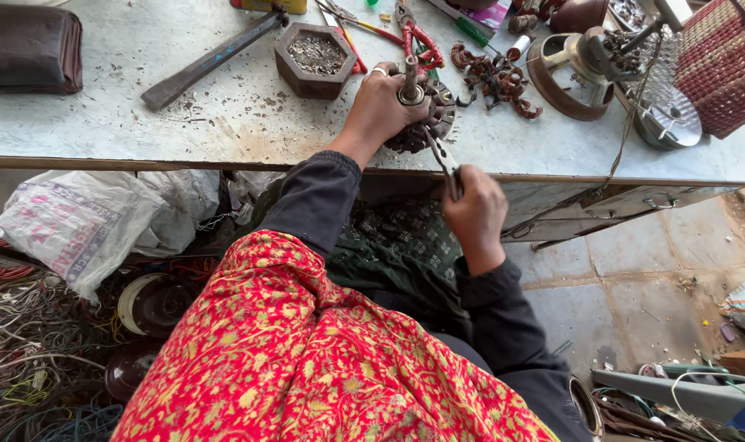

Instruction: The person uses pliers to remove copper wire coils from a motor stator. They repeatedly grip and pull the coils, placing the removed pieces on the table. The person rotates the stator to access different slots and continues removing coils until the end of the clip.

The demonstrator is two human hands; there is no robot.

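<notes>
**Copper-wound motor core held at the counter edge**

Copper windings fill the round motor core, which rests on the grey counter close to its near edge, directly ahead of you. A steel shaft stands upright from the core's centre.

Your left hand is closed over the core's top and left side, fingers wrapped near the shaft base, pinning the core against the counter. Your right hand is closed around the handles of a pair of pliers and sits below the counter edge, nearer your body.

Note the governing relation: the pliers' long axis runs up and to the left from your right hand, and the tips meet the core's near rim. The core lies forward and left of the right hand; the left hand is the nearer one, already in contact.

Loose copper coils lie just right of the core. A hexagonal tray of scraps stands to its left.
</notes>
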